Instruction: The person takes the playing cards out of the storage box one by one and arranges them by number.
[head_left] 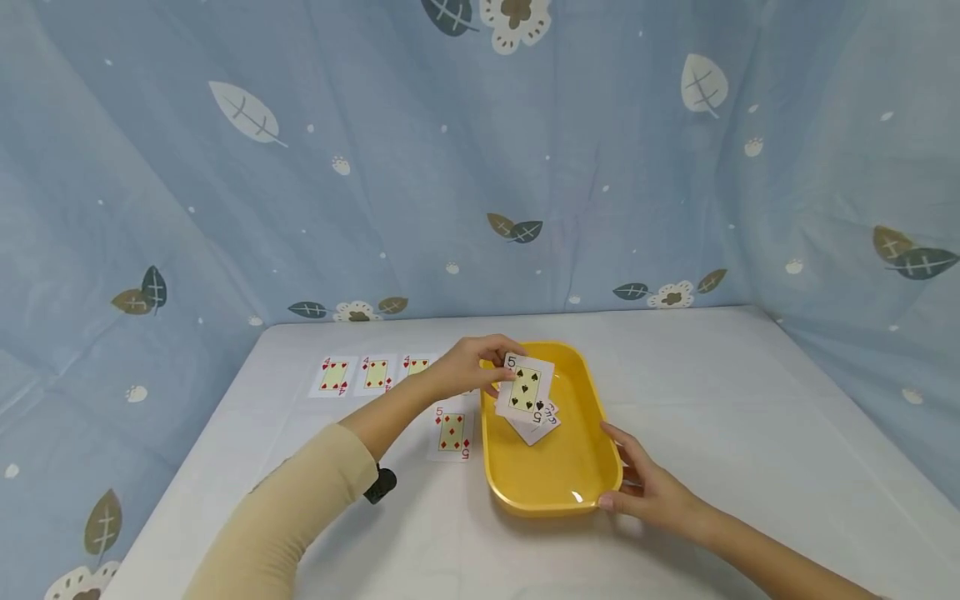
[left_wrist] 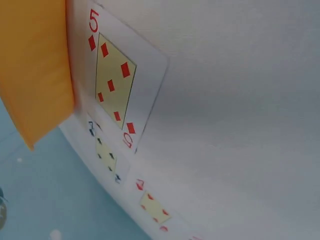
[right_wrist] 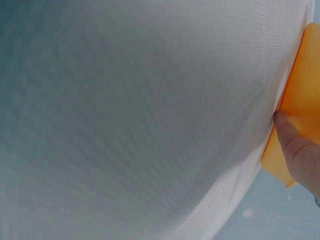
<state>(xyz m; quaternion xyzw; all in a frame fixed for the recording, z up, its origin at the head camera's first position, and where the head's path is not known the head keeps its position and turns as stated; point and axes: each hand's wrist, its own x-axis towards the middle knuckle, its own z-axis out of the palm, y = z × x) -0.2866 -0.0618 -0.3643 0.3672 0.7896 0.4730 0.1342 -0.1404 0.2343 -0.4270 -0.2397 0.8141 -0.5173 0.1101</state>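
Head view: five of spades [head_left: 527,387] pinched over the yellow tray [head_left: 551,482]

The left hand [head_left: 474,367] pinches the card along its left edge, thumb on the face and fingers reaching behind, a hold that probably suits a thin, flat thing and leaves the number and most of the pips readable. The card is above the left part of the tray, over a few loose cards [head_left: 536,432]; whether it touches them I cannot tell.

The right hand [head_left: 651,490] grips the tray near its closest right corner, thumb at the near rim and fingers bent along the side wall, presumably to steady it. Right-wrist footage shows a finger against the outer wall.

Left of the tray, face-up red fours [head_left: 334,377] lie side by side across the white tabletop [head_left: 697,392], spaced perhaps so that each face shows. A black four [left_wrist: 106,154], visible in the left-wrist view, continues that row. The five of diamonds [head_left: 452,432] lies nearer the person, just beside the tray, apparently starting a separate row for its own number.
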